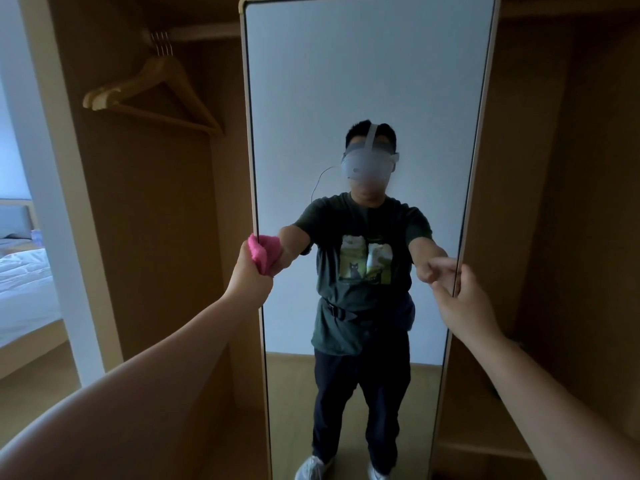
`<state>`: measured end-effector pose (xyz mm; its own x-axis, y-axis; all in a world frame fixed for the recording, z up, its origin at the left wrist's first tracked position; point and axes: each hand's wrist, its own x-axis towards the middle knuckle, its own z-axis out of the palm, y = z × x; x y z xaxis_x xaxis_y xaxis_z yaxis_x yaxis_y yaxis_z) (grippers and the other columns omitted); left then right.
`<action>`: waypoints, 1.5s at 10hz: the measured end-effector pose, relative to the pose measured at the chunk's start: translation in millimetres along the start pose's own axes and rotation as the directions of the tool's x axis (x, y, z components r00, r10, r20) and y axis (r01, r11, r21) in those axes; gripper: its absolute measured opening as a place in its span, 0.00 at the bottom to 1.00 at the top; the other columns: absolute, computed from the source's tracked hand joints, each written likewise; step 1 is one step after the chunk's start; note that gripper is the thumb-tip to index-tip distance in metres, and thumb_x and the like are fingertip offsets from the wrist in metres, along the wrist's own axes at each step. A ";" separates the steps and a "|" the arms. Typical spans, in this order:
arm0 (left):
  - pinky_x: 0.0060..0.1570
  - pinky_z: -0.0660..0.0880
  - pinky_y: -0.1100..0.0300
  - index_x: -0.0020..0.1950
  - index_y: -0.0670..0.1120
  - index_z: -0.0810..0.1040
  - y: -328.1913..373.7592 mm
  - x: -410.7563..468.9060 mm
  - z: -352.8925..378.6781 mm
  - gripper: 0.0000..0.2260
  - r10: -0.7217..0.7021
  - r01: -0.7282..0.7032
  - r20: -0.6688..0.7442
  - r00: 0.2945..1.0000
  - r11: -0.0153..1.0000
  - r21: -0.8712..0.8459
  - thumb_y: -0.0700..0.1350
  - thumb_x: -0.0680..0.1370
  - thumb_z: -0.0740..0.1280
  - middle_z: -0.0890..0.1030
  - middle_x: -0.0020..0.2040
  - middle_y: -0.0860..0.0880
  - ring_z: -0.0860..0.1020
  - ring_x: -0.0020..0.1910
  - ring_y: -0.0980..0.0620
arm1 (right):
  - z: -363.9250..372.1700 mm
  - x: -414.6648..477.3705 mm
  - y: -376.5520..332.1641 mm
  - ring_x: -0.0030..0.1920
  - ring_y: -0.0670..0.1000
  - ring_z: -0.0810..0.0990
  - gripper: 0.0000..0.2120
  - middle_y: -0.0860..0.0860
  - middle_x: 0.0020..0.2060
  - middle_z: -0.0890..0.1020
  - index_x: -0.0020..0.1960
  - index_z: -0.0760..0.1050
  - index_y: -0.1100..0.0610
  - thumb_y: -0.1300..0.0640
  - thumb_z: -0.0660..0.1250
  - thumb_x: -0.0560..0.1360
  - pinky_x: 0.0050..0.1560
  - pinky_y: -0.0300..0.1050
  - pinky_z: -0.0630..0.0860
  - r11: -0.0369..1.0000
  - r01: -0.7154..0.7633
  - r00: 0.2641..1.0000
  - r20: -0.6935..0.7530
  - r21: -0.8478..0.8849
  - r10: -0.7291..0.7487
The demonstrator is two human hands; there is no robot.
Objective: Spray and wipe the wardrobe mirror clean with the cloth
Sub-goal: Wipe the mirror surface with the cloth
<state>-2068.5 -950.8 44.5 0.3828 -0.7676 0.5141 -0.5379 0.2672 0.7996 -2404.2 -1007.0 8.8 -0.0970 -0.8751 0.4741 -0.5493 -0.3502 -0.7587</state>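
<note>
From the head view, a wooden wardrobe (156,237) stands open, with wooden hangers (152,95) on its rail and a bed (24,271) beyond on the left. The tall mirror (367,81) stands upright at centre. The left hand (251,271) is closed around a bunched pink cloth (263,254), held against the mirror's left edge. The right hand (464,299) grips the mirror's right edge, fingers curled around the frame.
</note>
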 end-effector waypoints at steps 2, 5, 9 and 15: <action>0.51 0.77 0.56 0.54 0.44 0.72 -13.4 -5.5 4.0 0.20 0.019 -0.020 0.009 1.000 1.000 0.007 0.22 0.71 0.61 0.76 0.49 0.46 0.76 0.52 0.51 | 0.6 -6.4 2.1 0.55 0.54 0.77 0.16 0.52 0.57 0.77 0.65 0.68 0.52 0.53 0.63 0.78 0.51 0.51 0.76 0.999 0.025 1.000 0.011 0.026 -0.026; 0.39 0.73 0.70 0.48 0.61 0.62 -34.6 -14.6 12.0 0.31 0.022 -0.024 0.029 0.999 0.998 0.055 0.22 0.72 0.59 0.72 0.46 0.53 0.75 0.41 0.62 | 10.6 -16.3 20.0 0.47 0.50 0.77 0.18 0.51 0.52 0.77 0.66 0.67 0.55 0.53 0.64 0.78 0.37 0.41 0.71 1.000 -0.031 0.999 0.020 -0.004 0.031; 0.46 0.72 0.58 0.74 0.40 0.58 -64.6 -29.9 21.7 0.30 -0.036 0.030 0.062 0.997 0.994 0.102 0.26 0.74 0.60 0.72 0.55 0.44 0.73 0.52 0.45 | 21.7 -37.0 43.8 0.47 0.52 0.78 0.17 0.52 0.49 0.77 0.66 0.66 0.57 0.51 0.62 0.80 0.40 0.46 0.72 0.990 -0.142 0.984 0.104 -0.004 0.142; 0.46 0.77 0.57 0.74 0.47 0.58 -120.6 -49.0 35.9 0.37 -0.191 0.173 0.100 0.977 0.971 0.166 0.24 0.69 0.62 0.76 0.52 0.48 0.75 0.55 0.49 | 33.2 -67.9 63.0 0.53 0.57 0.78 0.23 0.57 0.57 0.77 0.71 0.64 0.59 0.51 0.62 0.80 0.52 0.54 0.78 0.960 -0.269 0.943 0.183 -0.076 0.278</action>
<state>-2049.4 -966.3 -88.3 0.4016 -0.8586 0.3185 -0.5810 0.0300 0.8134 -2404.7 -980.7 -86.0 -0.0924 -0.9837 0.1541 -0.5645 -0.0757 -0.8219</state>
